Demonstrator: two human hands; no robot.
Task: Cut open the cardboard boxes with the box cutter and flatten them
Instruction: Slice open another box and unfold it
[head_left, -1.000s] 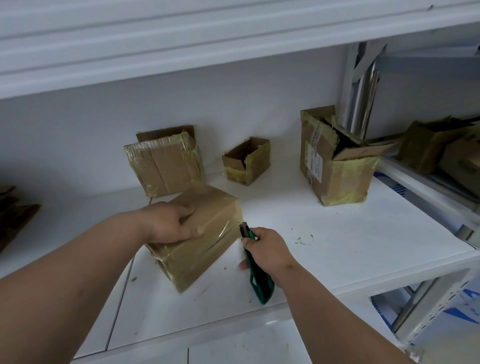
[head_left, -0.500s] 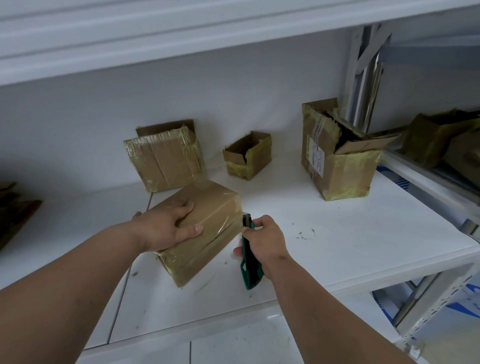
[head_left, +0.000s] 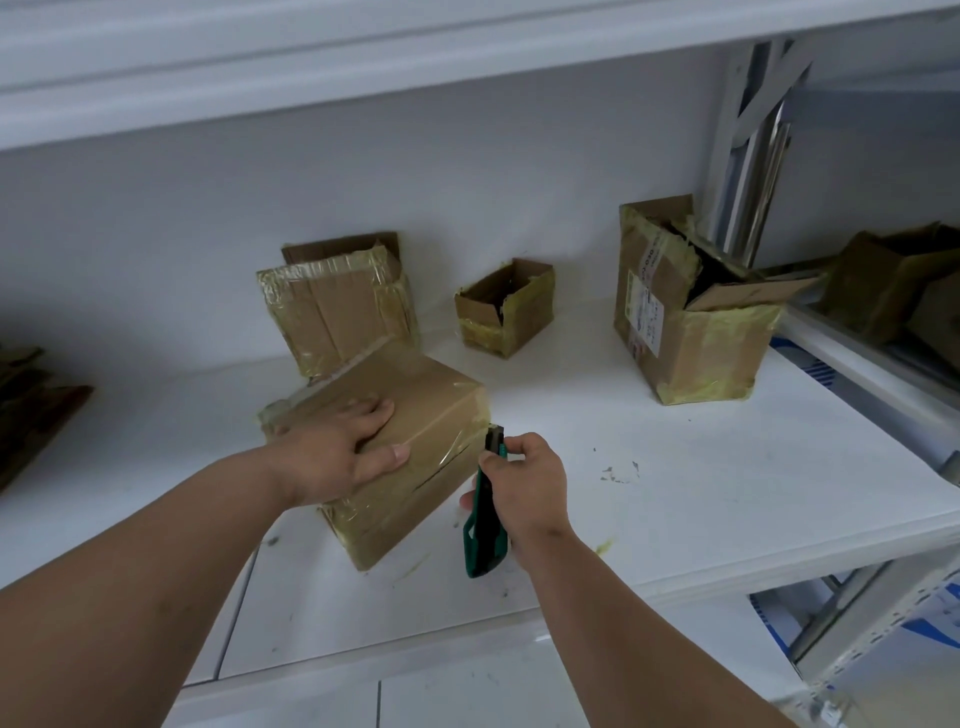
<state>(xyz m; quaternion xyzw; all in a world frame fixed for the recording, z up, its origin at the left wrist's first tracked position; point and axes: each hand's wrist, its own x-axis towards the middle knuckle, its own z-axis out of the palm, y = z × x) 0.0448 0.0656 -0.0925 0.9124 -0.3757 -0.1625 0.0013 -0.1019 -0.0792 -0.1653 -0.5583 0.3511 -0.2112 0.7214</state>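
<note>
A sealed cardboard box (head_left: 415, 415) wrapped in clear tape lies on the white shelf (head_left: 675, 493), near its front edge. My left hand (head_left: 343, 452) lies flat on the box's top, thumb over the near edge. My right hand (head_left: 524, 483) grips a green box cutter (head_left: 485, 514) upright. The cutter's tip is at the box's right corner, beside a slit in the near side face.
Against the back wall stand a taped flattened box (head_left: 332, 312), a small open box (head_left: 504, 306) and a taller open box (head_left: 691, 322) with a label. More cardboard lies at the far left (head_left: 31, 415) and on the right rack (head_left: 893, 280). Tape scraps dot the shelf.
My right hand has brought the cutter up and left, from just off the box to its right corner. My left hand shifted slightly on the box top.
</note>
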